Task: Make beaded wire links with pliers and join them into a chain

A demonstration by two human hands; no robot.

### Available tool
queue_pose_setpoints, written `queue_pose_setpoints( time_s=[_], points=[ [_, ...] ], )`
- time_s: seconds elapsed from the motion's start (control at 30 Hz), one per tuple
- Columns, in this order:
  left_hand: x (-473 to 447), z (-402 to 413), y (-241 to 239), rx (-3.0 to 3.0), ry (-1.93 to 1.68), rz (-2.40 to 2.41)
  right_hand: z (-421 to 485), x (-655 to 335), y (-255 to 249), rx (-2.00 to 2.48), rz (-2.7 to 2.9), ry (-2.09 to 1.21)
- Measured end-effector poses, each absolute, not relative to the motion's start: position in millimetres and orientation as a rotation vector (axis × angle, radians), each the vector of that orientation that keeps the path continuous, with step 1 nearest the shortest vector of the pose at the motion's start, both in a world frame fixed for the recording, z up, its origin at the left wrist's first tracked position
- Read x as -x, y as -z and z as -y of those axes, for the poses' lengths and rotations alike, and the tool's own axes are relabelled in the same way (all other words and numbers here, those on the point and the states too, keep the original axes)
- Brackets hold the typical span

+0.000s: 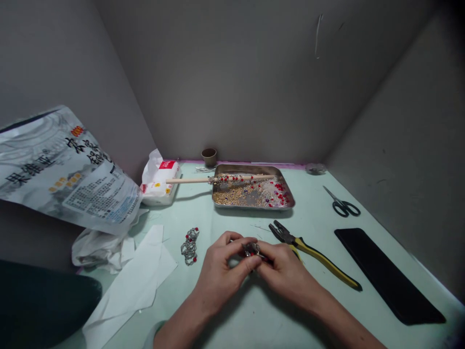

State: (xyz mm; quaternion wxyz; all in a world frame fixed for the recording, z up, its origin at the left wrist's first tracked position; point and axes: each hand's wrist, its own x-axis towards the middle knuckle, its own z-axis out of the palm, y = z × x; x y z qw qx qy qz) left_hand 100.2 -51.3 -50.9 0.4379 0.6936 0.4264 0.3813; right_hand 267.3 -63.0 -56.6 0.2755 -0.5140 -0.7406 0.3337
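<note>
Head camera: gripped a small wire-and-bead piece (251,249), dark with a touch of red, between the left hand (223,266) and the right hand (285,266), in front of the metal tray (254,208). Showed left thumb and fingers bent and pinched on the piece, right fingers likewise closed against it; could not tell its full shape, partly hidden behind fingertips. Captured inside the tray a spread of gold, clear and red loose beads (236,196), and across its top a wooden stick (192,181), wound with beaded wire (232,179) and jutting past the left rim. Pictured a second beadwork piece (189,246) in front of the tray and to its left, and yellow-handled pliers (316,254) in front and to its right, head toward the tray. Recorded scissors (343,206) right of the tray, a black slab (388,276) nearer and farther right, a tissue pack (160,189) to its left, a small cup (209,156) behind its left corner, and a printed pouch (72,174) at its far left.
</note>
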Motion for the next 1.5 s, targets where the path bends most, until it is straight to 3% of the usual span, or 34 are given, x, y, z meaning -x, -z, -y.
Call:
queue_pose_setpoints(
  time_s=[0.27,0.6,0.83,1.5],
  points=[
    [-91.3,43.8,43.8,-1.5,-1.056,-1.083,68.6,-273.1,45.8,1.445,2.085,-1.186],
    [-90.7,40.4,49.6,-1.059,-0.924,-0.93,69.0,-266.8,61.7,1.543,2.351,-0.505],
    [-95.7,42.6,54.6,-1.133,-0.838,-0.975,65.8,-267.4,48.9,1.313,1.898,-0.452],
    [-97.9,45.9,57.3,-0.824,-0.833,-0.784,67.0,-255.9,60.5,1.187,1.743,-0.649]
  ],
)
